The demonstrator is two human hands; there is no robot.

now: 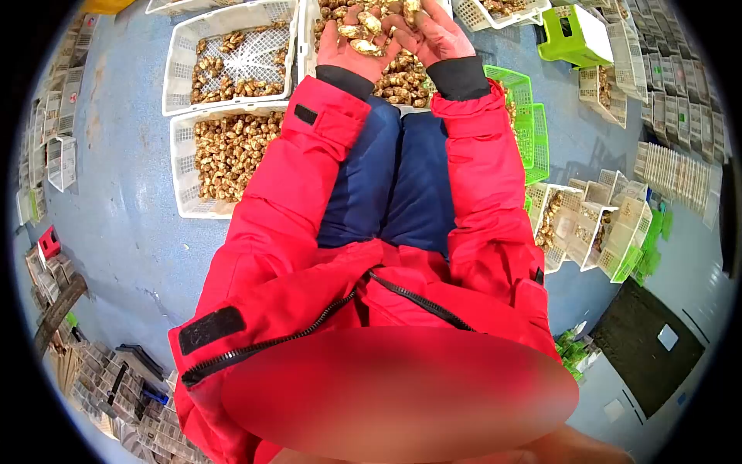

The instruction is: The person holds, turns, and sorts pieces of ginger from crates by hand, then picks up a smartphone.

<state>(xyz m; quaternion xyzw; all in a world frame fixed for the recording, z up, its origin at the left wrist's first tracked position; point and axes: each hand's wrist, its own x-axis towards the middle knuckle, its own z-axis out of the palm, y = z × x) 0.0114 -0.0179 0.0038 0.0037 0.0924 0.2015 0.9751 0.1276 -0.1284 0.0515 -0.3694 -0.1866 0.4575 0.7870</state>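
At the top centre, my left hand (349, 48) is palm up, with several brown and cream knobbly pieces (366, 46) lying on its palm and fingers. Beside it, my right hand (434, 35) has its fingers curled round another such piece (411, 11). The fingertips of both hands come close together. Both hands are above a white crate (307, 46) full of similar pieces (402, 81). The finer shape of the pieces is too small to tell.
To the left are a partly filled white crate (171, 73) and a fuller one (184, 166). On the right stand green crates (539, 143), a green and white stool (576, 37) and tilted white crates (580, 232). Stacked crates line both sides.
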